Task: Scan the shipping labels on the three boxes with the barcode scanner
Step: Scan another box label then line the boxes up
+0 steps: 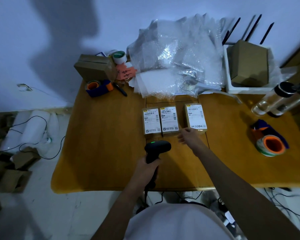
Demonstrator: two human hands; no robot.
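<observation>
Head view: three labelled boxes [173, 119] mid-tabletop [102, 144]; left hand [148, 168] grips one scanner [157, 149], right hand [189, 136] open beside the rightmost box.

Around the row of three label-topped brown cardboard boxes [173, 119], the orange-brown wooden table [102, 144] lies bare to the left, right and near side, while a crumpled pile of clear bubble wrap [177, 56] blocks the far side just behind the row.
</observation>
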